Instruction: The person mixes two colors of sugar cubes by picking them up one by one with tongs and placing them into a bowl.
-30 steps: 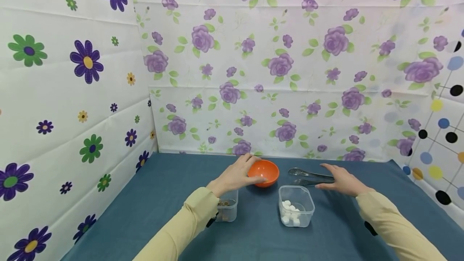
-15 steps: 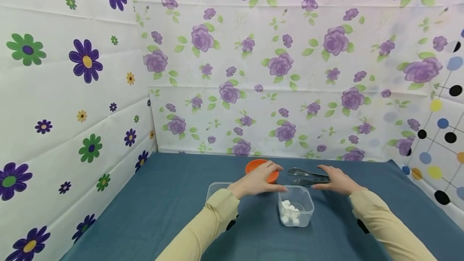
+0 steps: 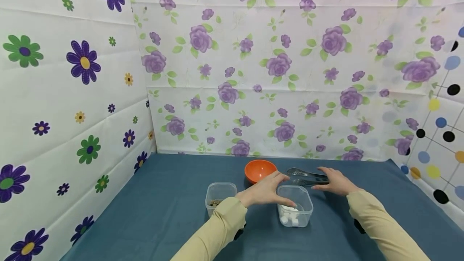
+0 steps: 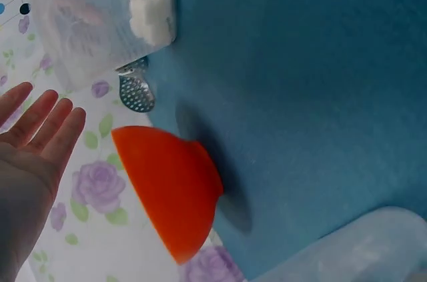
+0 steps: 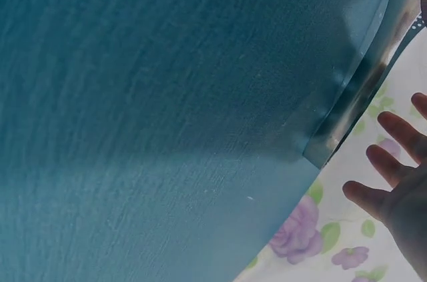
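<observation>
My left hand point(image 3: 266, 190) hovers at the left rim of a clear plastic container point(image 3: 306, 208) that holds several white cubes point(image 3: 290, 217). Its fingers are spread and grip nothing; in the left wrist view they stand apart from the container. Just behind that hand is an orange bowl point(image 3: 258, 170). My right hand point(image 3: 336, 181) is over the handle end of metal tongs point(image 3: 302, 172) lying on the cloth. In the right wrist view its fingers are spread apart, with the tongs point(image 5: 363, 82) below and beside them, not gripped.
A second clear container point(image 3: 221, 190) with small brown cubes point(image 3: 215, 202) stands on the left, partly hidden by the left sleeve. A blue cloth point(image 3: 174, 196) covers the table. Flowered sheets point(image 3: 217, 71) hang at the back and sides.
My left hand has moved right, from the orange bowl to the container of white cubes, uncovering the bowl and the brown-cube container. My right hand has shifted slightly left over the tongs.
</observation>
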